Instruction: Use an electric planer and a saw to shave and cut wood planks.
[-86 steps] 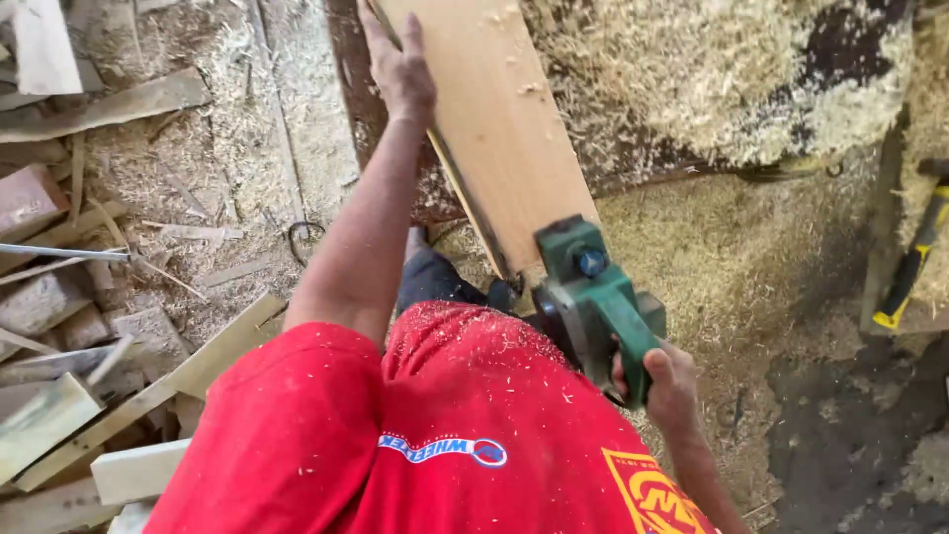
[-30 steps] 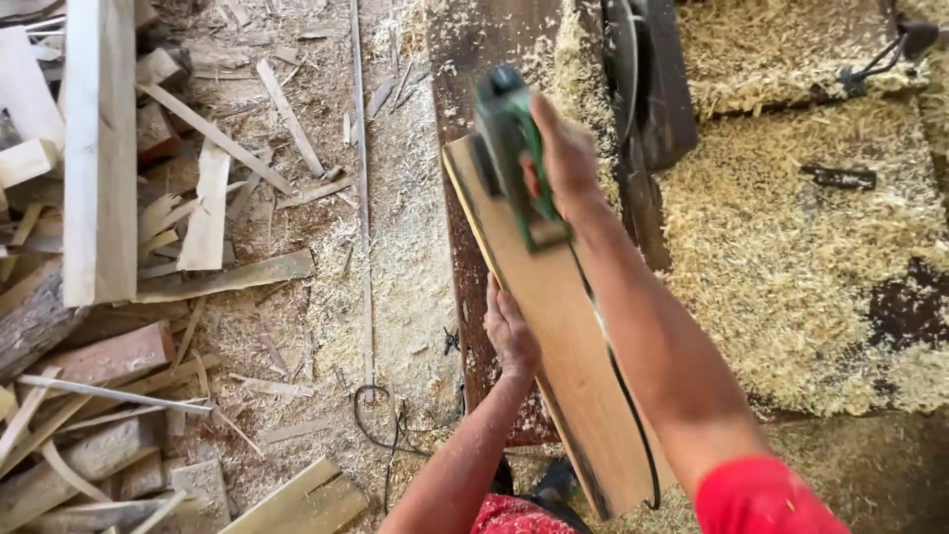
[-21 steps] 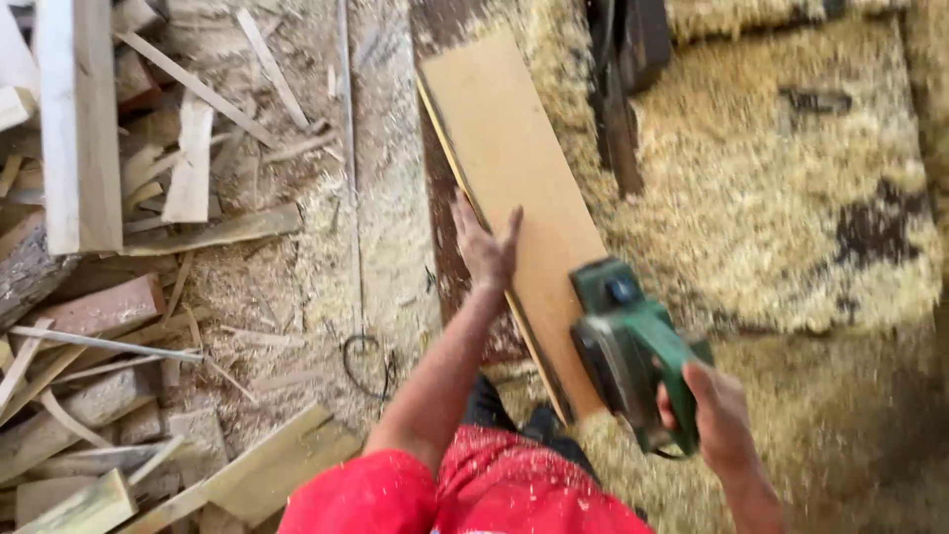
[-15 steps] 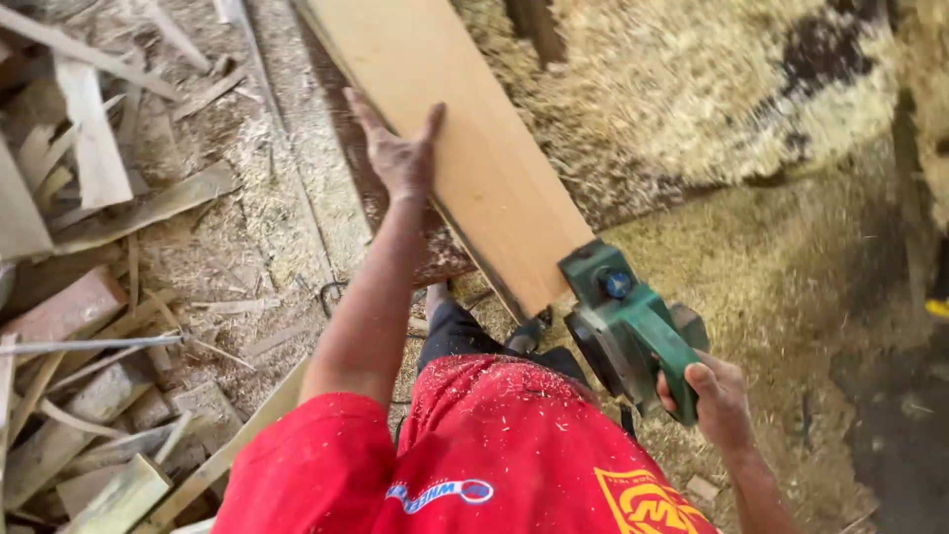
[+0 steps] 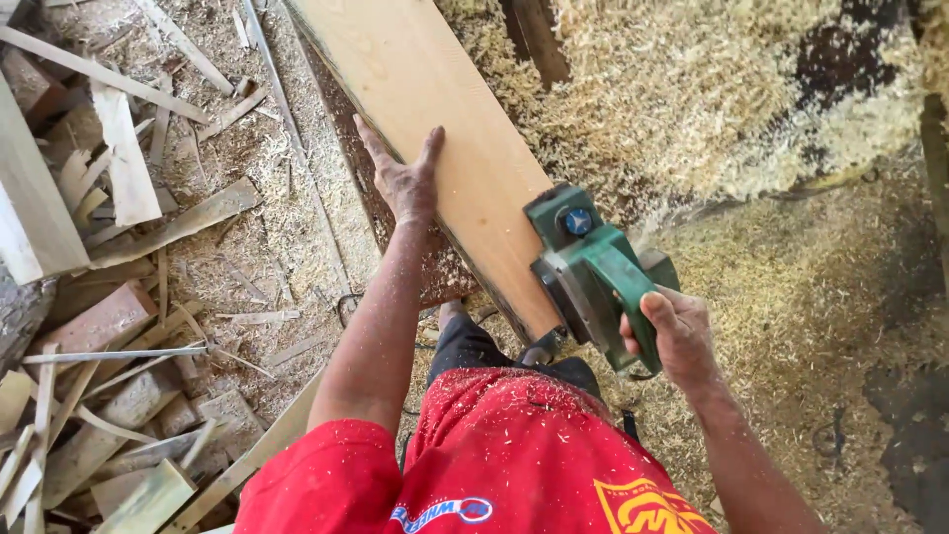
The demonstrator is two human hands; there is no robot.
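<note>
Green electric planer (image 5: 593, 272) sits at the plank's (image 5: 435, 129) near end – right hand (image 5: 672, 336) wrapped round its handle, left hand (image 5: 407, 178) spread flat, steadying. Planing pass starting; next push runs toward eleven o'clock.

Shaving-strewn floor (image 5: 791, 297); offcuts (image 5: 129, 178) heaped left; long plank (image 5: 445, 129) slanting across.

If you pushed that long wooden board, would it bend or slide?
The board looks thick and flat, so probably stiff, not floppy. The left hand presses it down, so it may slide otherwise. It seems long, so likely heavy.
</note>
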